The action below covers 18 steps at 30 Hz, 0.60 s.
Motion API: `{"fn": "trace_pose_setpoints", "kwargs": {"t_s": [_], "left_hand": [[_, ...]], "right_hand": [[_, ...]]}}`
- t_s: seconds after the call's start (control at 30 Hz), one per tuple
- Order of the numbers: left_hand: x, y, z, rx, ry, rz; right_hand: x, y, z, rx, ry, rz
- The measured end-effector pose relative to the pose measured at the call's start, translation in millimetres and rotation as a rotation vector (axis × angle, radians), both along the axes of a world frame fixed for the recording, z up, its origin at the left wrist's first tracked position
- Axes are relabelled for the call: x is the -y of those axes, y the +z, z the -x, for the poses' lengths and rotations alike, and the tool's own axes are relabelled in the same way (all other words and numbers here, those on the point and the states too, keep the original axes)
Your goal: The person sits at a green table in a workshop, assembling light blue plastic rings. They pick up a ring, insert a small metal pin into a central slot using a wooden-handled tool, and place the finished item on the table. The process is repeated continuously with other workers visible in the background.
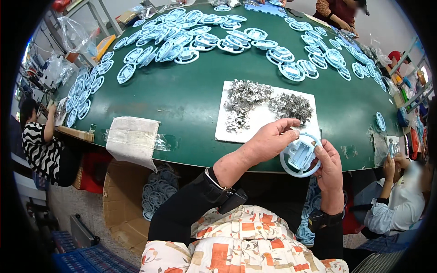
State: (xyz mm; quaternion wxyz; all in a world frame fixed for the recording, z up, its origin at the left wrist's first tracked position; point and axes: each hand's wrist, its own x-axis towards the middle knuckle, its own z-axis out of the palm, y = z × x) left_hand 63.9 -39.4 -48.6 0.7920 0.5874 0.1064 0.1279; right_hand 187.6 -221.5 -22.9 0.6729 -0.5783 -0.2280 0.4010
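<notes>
My right hand [331, 166] grips a light blue plastic ring-shaped part [301, 155] at its right rim, thumb on top. The part is tilted, with a raised rectangular compartment across its middle. My left hand [273, 139] meets its upper rim, fingers bent and drawn together; whether a small piece sits between the fingertips is hidden. Just beyond my hands lies a white board [259, 126] on the table. On it are a shiny pile of small metal pieces [243, 98] and a darker pile of small metal pieces [293, 108].
Many similar light blue parts [173, 38] cover the far side of the green table [182, 95]. A whitish cloth-like sheet [132, 139] hangs over the near edge. Below stands a cardboard box [119, 204] with more parts. Other people sit at left [41, 145] and right [400, 204].
</notes>
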Motion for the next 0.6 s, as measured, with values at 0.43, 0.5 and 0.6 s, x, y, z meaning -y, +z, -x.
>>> {"fn": "trace_pose_setpoints", "kwargs": {"t_s": [0.43, 0.5, 0.6], "left_hand": [[4, 31, 24, -0.173, -0.093, -0.172], [5, 35, 25, -0.167, -0.121, -0.219], [8, 39, 25, -0.169, -0.14, -0.235]], "right_hand": [[13, 10, 2, -0.075, 0.18, 0.071], [16, 10, 0, -0.068, 0.205, 0.073], [14, 14, 1, -0.114, 0.237, 0.084]]}}
